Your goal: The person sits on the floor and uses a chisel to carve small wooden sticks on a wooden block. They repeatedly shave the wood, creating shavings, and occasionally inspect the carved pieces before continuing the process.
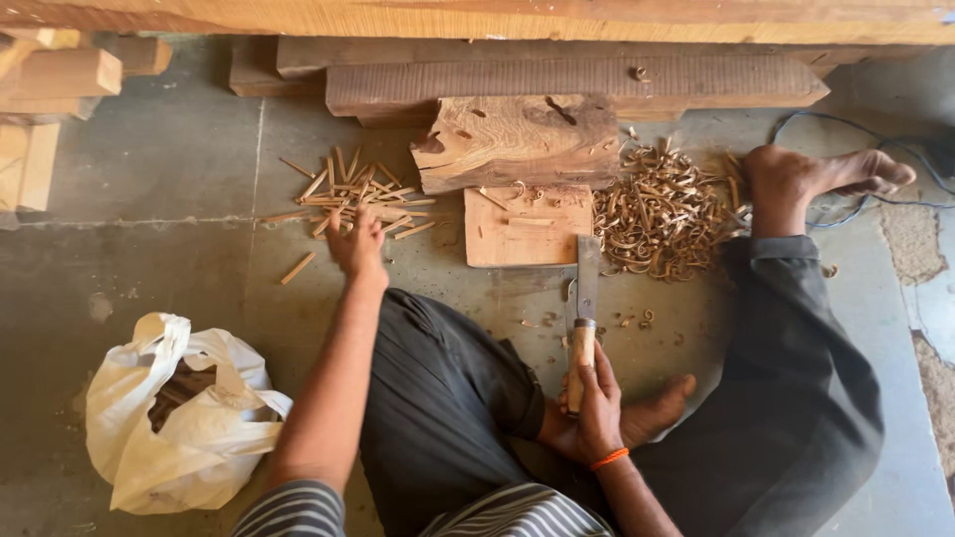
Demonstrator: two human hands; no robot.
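My left hand (356, 244) reaches out to a loose pile of short wooden sticks (350, 194) on the floor, fingers touching the near edge of the pile. My right hand (589, 398) grips the wooden handle of a flat-bladed knife (585, 288), its blade pointing away from me toward a small square wooden block (527, 227). I sit on the floor with legs spread, dark trousers, bare feet.
A heap of curled wood shavings (662, 214) lies right of the block. A rough wood slab (522, 139) and long planks (567, 85) lie beyond. A white plastic bag (179, 418) with sticks inside sits at the left. A blue cable (875, 134) runs by my foot.
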